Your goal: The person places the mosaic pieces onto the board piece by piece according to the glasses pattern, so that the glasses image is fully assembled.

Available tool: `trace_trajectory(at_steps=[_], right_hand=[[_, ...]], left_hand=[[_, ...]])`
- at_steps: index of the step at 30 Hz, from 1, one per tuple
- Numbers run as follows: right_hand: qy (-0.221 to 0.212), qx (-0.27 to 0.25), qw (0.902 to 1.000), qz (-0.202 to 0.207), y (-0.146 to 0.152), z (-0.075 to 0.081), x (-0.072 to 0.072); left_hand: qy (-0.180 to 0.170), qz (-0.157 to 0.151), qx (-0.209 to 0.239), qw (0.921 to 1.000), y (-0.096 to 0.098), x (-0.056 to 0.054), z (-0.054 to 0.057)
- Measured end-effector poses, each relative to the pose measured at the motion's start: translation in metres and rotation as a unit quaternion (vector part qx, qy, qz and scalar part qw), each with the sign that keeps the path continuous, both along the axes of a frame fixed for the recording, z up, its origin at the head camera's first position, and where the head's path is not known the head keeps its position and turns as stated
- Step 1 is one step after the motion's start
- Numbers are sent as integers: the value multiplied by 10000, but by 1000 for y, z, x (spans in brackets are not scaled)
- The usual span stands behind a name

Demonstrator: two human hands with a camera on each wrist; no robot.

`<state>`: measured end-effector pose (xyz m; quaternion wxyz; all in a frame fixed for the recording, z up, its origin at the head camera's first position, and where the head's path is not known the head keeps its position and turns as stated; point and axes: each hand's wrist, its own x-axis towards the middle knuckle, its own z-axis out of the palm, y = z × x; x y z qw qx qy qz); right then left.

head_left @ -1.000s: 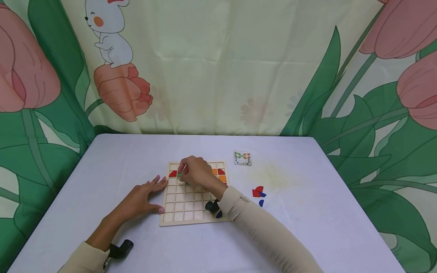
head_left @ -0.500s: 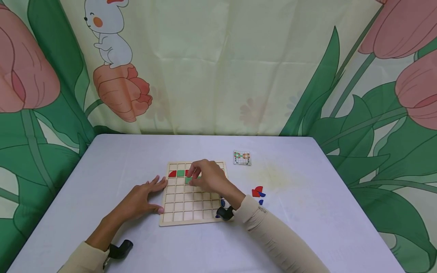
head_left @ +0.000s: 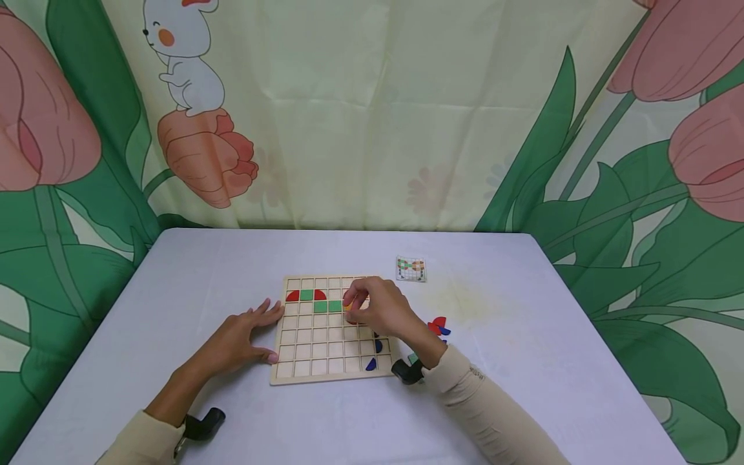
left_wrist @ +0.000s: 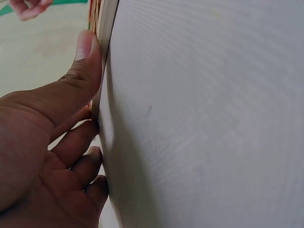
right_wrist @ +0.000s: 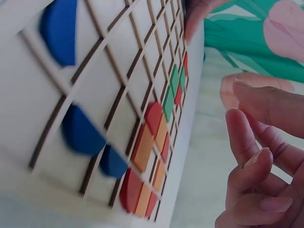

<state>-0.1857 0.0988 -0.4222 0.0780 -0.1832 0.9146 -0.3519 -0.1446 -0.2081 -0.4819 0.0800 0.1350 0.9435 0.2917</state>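
A wooden grid board (head_left: pixel 305 352) lies on the table. Its upper rows hold red quarter-round pieces (head_left: pixel 292 296) and green squares (head_left: pixel 306 295); orange squares (right_wrist: pixel 143 151) show in the right wrist view. Blue rounded pieces (head_left: pixel 371 365) sit near its right side. My left hand (head_left: pixel 241 339) rests at the board's left edge, thumb and fingers extended against it. Above the upper right cells is my right hand (head_left: pixel 380 307), fingers bent loosely, thumb near the index finger. No piece shows between these fingertips in the right wrist view. The hand covers some cells in the head view.
A small printed pattern card (head_left: pixel 411 268) lies behind the board to the right. Loose red pieces (head_left: pixel 437 325) and blue pieces (head_left: pixel 444 330) lie right of the board. Near the right wrist, a green piece (head_left: pixel 413 358) is partly hidden. A patterned curtain (head_left: pixel 349 129) hangs behind the table.
My right hand has moved from the green square at the board's upper left toward the orange pieces at the right, uncovering the red and green pieces. The left hand has stayed put.
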Motion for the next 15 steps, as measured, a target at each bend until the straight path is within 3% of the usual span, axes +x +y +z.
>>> trace_trajectory(at_steps=[15], right_hand=[[-91, 44, 9984, -561, 43, -10, 5]], left_hand=[[21, -4, -88, 10000, 0, 1, -1]])
